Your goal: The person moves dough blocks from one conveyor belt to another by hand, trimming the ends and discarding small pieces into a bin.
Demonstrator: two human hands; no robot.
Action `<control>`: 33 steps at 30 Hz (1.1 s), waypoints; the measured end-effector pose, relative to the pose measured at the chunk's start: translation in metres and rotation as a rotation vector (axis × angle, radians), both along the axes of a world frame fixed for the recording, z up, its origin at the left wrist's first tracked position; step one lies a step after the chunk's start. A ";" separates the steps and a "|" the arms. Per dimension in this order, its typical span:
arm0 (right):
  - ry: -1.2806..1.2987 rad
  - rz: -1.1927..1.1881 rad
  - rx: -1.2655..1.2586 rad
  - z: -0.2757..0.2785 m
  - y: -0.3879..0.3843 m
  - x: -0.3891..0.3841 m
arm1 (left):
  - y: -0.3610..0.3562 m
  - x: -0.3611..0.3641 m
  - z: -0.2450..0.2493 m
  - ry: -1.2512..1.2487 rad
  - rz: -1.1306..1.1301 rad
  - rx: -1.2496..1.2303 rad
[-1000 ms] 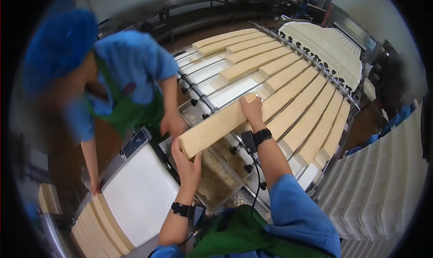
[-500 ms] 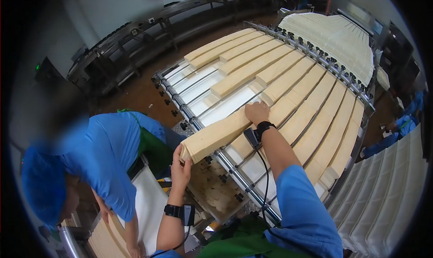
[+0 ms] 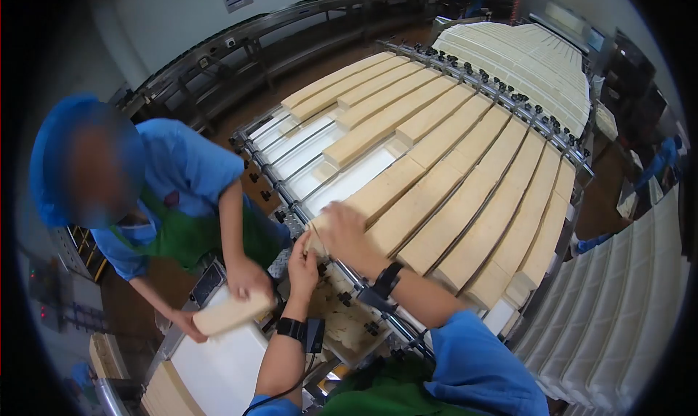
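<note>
My left hand [image 3: 303, 269] is closed at the near end of a pale yellow layered strip [image 3: 389, 187], its fingertips on the end of the layers. Over that same end lies my right hand [image 3: 347, 230], smeared by motion, close to the left fingertips; its grip is blurred. The strip's near end reaches the front rail of a conveyor [image 3: 320, 195] and is partly covered by my right hand. Several similar long strips [image 3: 465, 212] lie side by side to the right of it, with thin dark dividers between them.
At left a co-worker [image 3: 182, 190] in blue and green holds a short pale slab [image 3: 231, 316] over a white board [image 3: 218, 365]. Below the rail sits a bin [image 3: 345, 310] with scraps. White ribbed racks [image 3: 618, 300] stand at right; a metal crossbar with black knobs [image 3: 494, 81] spans the conveyor.
My right hand has slid from the strip's middle toward me to its near end. The strip now lies further back among the others. The co-worker has straightened up and lifted a slab.
</note>
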State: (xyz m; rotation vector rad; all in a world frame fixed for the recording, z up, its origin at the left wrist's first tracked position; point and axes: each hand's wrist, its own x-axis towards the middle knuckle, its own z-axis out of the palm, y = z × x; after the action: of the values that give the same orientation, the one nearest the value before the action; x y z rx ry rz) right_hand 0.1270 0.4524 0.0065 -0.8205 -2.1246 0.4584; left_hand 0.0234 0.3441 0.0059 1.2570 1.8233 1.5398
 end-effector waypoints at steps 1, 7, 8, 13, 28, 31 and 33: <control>-0.068 0.026 0.032 0.009 -0.019 0.000 | -0.004 -0.008 -0.019 -0.120 0.029 0.027; -0.135 -0.105 0.115 -0.009 -0.037 -0.004 | -0.092 -0.015 -0.014 -0.046 0.118 0.044; -0.128 -0.127 0.143 -0.013 -0.039 -0.006 | -0.110 -0.019 -0.017 0.103 0.133 0.070; -0.042 -0.097 0.136 -0.018 -0.039 -0.002 | -0.229 -0.048 -0.064 0.126 0.305 -0.067; -0.156 -0.146 0.156 -0.026 -0.043 -0.010 | -0.406 -0.002 -0.084 0.476 0.465 -0.358; -0.209 -0.192 0.181 -0.031 -0.039 -0.013 | -0.416 -0.012 -0.101 0.610 0.390 -0.385; -0.260 -0.163 0.179 -0.024 -0.038 -0.009 | -0.416 -0.012 -0.103 0.627 0.422 -0.390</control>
State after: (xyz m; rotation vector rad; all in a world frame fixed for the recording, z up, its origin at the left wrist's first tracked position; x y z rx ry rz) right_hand 0.1183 0.4140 -0.0175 -0.9822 -2.2714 0.0769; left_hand 0.0115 -0.0719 -0.0975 1.3012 2.7706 0.9250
